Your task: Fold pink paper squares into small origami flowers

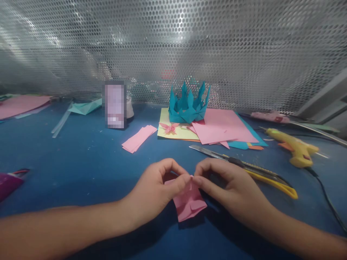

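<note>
A small folded piece of pink paper (191,204) hangs between my two hands, a little above the blue table. My left hand (162,184) pinches its top edge between thumb and fingers. Right beside it, the thumb and forefinger of my right hand (225,180) close on the same edge, so the fingertips of both hands nearly meet. Creases and a folded lower flap show on the paper. Just behind my right hand lies a box cutter with a yellow handle (282,187), its blade pointing left.
A blue folded-paper crown (187,113) stands on coloured sheets (227,126), beside a pink paper flower (169,128). Pink strips (139,139) lie left of them, before a blurred-out phone (115,106). A yellow glue gun (295,146) with a cord is at right. Perforated metal (151,47) walls the back.
</note>
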`<state>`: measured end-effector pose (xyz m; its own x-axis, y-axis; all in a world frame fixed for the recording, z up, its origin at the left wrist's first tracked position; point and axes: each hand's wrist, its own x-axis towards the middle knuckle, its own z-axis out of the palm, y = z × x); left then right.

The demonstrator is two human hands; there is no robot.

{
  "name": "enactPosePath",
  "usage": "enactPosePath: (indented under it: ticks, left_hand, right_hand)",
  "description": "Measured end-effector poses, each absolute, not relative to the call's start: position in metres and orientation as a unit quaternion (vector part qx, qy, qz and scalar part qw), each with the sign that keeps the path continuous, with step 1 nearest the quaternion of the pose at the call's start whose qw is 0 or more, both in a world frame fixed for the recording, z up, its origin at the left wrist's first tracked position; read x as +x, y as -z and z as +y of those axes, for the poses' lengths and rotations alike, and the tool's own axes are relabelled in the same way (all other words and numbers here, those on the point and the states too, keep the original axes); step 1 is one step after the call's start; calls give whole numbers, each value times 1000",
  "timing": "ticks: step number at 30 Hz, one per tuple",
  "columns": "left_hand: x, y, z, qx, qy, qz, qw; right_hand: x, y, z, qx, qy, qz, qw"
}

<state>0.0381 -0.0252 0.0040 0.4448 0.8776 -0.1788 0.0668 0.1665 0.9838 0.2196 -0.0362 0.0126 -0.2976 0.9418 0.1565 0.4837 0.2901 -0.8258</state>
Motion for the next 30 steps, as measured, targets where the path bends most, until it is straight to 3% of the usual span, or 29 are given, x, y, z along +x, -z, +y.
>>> enactPosePath:
  ticks: [10, 23, 30]
  left_hand:
    - [39, -9, -29, 542, -310, 420, 659]
    - [38, -3, -29, 557, -308, 407, 656]
    - [40, -3, -28, 580, -300, 386, 652]
  right_hand:
    - [217, -13, -33, -447, -540, -627, 339]
    - [221, -12, -35, -474, -379, -729, 317]
    - [221, -11, -35, -483, -475, -674, 295]
